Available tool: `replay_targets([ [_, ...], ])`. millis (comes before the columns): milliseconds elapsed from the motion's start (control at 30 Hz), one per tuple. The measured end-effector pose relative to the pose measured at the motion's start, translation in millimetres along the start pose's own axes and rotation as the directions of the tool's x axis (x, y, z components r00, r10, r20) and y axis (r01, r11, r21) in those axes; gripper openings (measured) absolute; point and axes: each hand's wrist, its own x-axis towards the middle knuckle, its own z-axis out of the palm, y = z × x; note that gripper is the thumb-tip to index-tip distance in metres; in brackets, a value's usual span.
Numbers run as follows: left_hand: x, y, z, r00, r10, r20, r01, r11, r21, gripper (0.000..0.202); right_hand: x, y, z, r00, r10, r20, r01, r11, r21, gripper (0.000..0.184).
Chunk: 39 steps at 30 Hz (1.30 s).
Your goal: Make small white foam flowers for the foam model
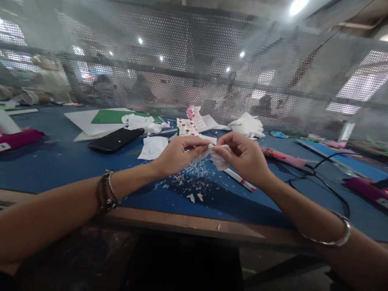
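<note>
Between my two hands is a crumpled piece of white paper (220, 161), held above the blue tabletop. My left hand (182, 152) pinches its left edge with thumb and fingers. On the other side, my right hand (244, 155) grips it between thumb and curled fingers. Small white scraps (192, 178) lie scattered on the table just below. A white paper square (154, 147) rests left of my left hand. Behind the hands stand folded strips with pink and red prints (188, 126). Under my right hand a narrow white strip with a red end (241, 180) lies flat.
A black phone (116, 140) lies at the left, near green card (112, 116) and crumpled white paper (141, 122). More white paper (247, 124) is piled at the back. On the right are a pink tool (286, 157) and black cable (329, 184). A perforated mesh screen (188, 60) closes the far side.
</note>
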Motion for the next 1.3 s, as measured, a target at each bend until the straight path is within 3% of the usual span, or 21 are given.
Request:
replay_targets([
  [267,1.0,2.8,4.3,0.983,-0.183,0.003,0.167,0.890,-0.424,0.018,-2.9,-6.7,7.2,0.996,0.089,0.017,-0.090,0.952,0.293,0.008],
  [433,1.7,2.7,5.0,0.975,-0.218,0.047,0.207,0.803,-0.558,0.015,-3.2,-8.1,7.6,0.997,0.075,0.011,-0.074,0.941,0.331,0.006],
  [733,-2.6,7.5,7.6,0.978,-0.194,-0.070,0.160,0.928,-0.336,0.007,-7.5,-5.9,7.0,0.992,-0.109,-0.058,0.111,0.993,0.039,0.005],
  [900,-4.0,13.8,7.7,0.992,-0.105,-0.072,0.082,0.960,-0.268,0.010,-8.1,-5.5,6.6,0.971,-0.224,-0.088,0.215,0.971,-0.106,0.004],
  [1167,-5.8,6.6,6.8,0.989,0.081,-0.126,-0.098,0.986,-0.137,0.011,-8.4,-3.2,4.7,0.922,-0.383,-0.057,0.356,0.896,-0.266,0.004],
  [1300,-5.1,8.4,1.8,0.982,0.155,-0.110,-0.155,0.988,0.006,0.009,-7.5,-4.3,3.0,0.925,-0.378,-0.040,0.352,0.890,-0.289,0.004],
])
